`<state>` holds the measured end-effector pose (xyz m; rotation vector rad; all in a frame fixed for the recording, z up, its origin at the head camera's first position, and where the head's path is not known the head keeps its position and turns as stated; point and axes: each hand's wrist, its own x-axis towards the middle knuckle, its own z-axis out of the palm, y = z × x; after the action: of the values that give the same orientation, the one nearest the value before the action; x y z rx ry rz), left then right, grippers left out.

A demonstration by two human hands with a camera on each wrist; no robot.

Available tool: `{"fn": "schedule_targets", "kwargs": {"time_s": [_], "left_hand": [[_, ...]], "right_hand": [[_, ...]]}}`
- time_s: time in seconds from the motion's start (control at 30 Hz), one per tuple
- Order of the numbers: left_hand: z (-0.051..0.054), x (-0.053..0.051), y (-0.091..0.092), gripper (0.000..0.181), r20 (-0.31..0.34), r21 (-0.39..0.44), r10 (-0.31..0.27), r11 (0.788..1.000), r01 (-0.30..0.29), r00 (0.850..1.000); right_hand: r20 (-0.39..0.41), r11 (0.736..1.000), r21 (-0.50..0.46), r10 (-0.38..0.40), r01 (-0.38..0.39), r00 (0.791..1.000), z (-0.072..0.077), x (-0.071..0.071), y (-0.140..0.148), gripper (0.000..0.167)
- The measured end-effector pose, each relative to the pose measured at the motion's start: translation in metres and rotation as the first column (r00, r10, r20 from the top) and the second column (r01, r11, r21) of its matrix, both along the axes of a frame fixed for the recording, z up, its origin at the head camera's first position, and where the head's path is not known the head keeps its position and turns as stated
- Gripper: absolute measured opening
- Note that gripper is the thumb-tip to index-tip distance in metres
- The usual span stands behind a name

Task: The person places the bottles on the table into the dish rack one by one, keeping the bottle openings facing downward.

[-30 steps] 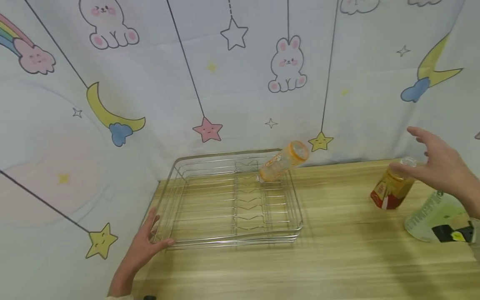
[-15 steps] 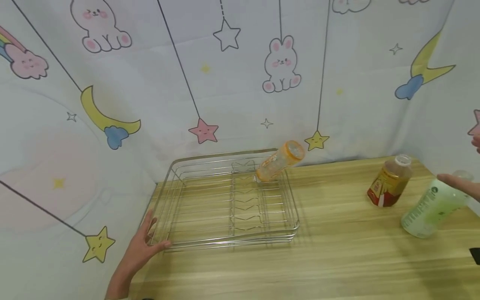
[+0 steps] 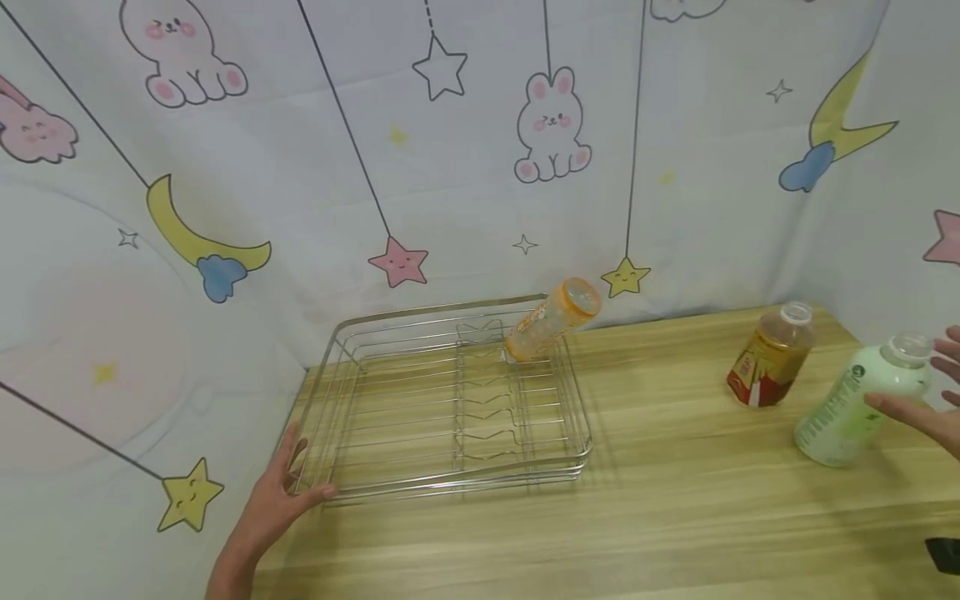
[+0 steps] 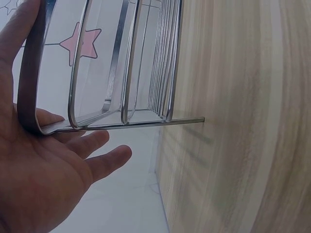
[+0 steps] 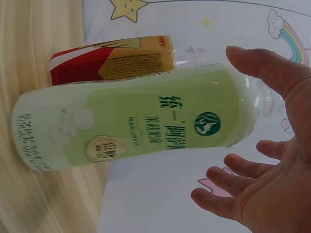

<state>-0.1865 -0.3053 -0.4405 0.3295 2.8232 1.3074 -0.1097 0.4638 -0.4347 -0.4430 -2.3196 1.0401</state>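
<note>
My left hand (image 3: pixel 264 510) grips the front left corner of a wire rack (image 3: pixel 442 311); in the left wrist view the metal corner lies between the thumb and the fingers of that hand (image 4: pixel 41 170). At the right edge, my right hand (image 3: pixel 941 425) is spread beside the upper part of a pale green bottle (image 3: pixel 847 408). The right wrist view shows the hand (image 5: pixel 272 189) with fingers apart around the neck end of the bottle (image 5: pixel 141 119), holding nothing. That bottle stands upright on the table.
A bottle with a red and yellow label (image 3: pixel 768 358) stands left of the green one. An orange-capped clear bottle (image 3: pixel 551 321) leans in the rack's back right corner. Behind the wooden table (image 3: pixel 675 517) hangs a patterned cloth (image 3: pixel 465 167).
My right hand has moved off the red-and-yellow bottle's side, out to the right, then back in beside the green bottle. My left hand stays on the rack; the head view has shifted slightly.
</note>
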Motion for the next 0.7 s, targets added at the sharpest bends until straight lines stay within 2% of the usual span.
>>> {"fn": "schedule_targets", "kwargs": {"time_s": [0.13, 0.23, 0.33, 0.4, 0.53, 0.63, 0.7], "left_hand": [[0.000, 0.000, -0.001, 0.110, -0.002, 0.001, 0.000, 1.000, 0.000, 1.000], [0.000, 0.000, -0.001, 0.109, 0.002, 0.012, 0.000, 1.000, 0.000, 1.000], [0.000, 0.000, -0.001, 0.109, 0.005, 0.021, -0.001, 1.000, 0.001, 1.000], [-0.001, 0.000, -0.001, 0.109, 0.005, 0.029, -0.001, 1.000, 0.001, 1.000], [-0.001, 0.000, -0.001, 0.109, 0.003, 0.035, 0.000, 0.999, 0.000, 1.000], [-0.001, -0.001, -0.001, 0.109, 0.002, 0.036, -0.001, 0.999, 0.001, 1.000], [-0.001, -0.001, -0.001, 0.109, 0.003, 0.039, -0.002, 0.999, 0.002, 1.000]], "right_hand": [[0.005, 0.999, 0.013, 0.042, -0.042, 0.999, -0.039, -0.005, 0.018, 0.104], [0.022, 0.994, 0.005, 0.112, -0.113, 0.993, -0.051, -0.003, 0.019, 0.101], [0.035, 0.978, -0.061, 0.203, -0.201, 0.979, -0.045, 0.002, 0.006, 0.094], [0.056, 0.971, -0.092, 0.226, -0.220, 0.973, -0.038, 0.006, -0.006, 0.090], [0.098, 0.975, -0.127, 0.196, -0.183, 0.976, -0.030, 0.008, -0.026, 0.087], [0.138, 0.981, -0.144, 0.150, -0.130, 0.979, -0.031, 0.008, -0.031, 0.092], [0.145, 0.982, -0.144, 0.141, -0.120, 0.979, -0.033, 0.007, -0.030, 0.091]]}}
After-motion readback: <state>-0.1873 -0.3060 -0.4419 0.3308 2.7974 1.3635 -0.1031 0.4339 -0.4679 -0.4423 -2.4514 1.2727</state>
